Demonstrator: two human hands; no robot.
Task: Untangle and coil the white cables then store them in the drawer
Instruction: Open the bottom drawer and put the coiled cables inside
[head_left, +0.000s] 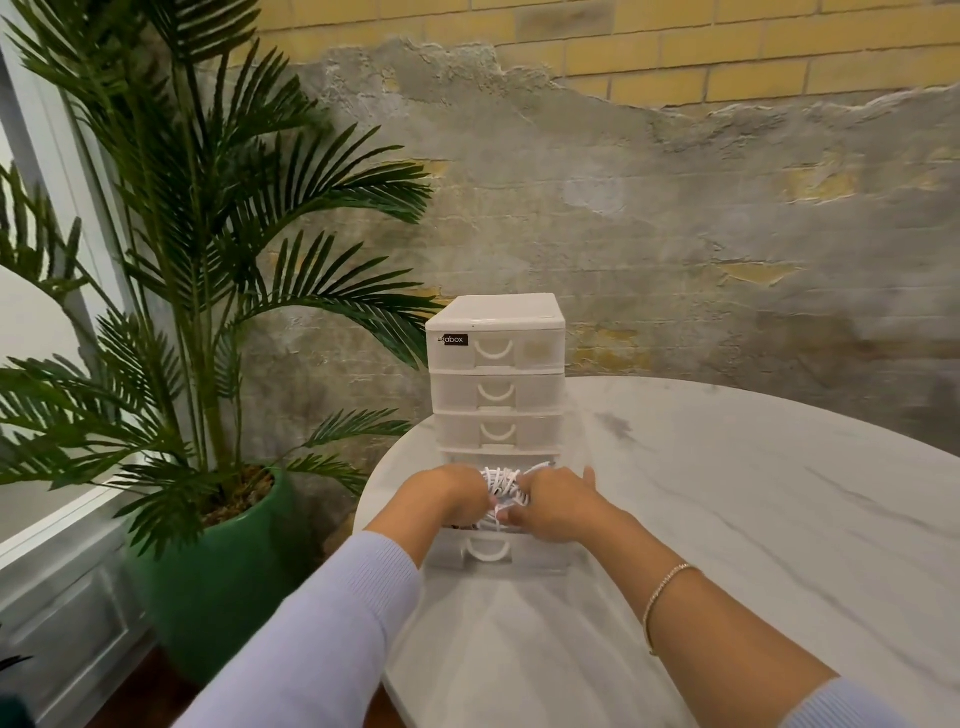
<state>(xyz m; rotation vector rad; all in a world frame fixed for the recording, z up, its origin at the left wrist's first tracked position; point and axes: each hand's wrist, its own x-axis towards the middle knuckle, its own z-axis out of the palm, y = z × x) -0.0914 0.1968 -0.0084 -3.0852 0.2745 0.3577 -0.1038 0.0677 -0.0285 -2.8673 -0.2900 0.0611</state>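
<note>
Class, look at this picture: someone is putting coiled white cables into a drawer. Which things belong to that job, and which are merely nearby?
Part of the job:
white cables
open bottom drawer
drawer unit
left hand
right hand

Merely nearby:
potted palm
green pot
marble table
bracelet

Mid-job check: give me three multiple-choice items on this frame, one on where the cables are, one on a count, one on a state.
1. The white cables are:
A. over the pulled-out bottom drawer
B. on top of the drawer unit
C. in the plant pot

2. Drawers in the drawer unit that are closed:
A. one
B. three
C. five

3. The left hand and right hand:
A. both flat on the table
B. one holds a handle
C. both hold the cable bundle

Key: 1 A, bundle sits above the open drawer. 2 B, three flush fronts above it. 3 C, fingers curl round the bundle.
</note>
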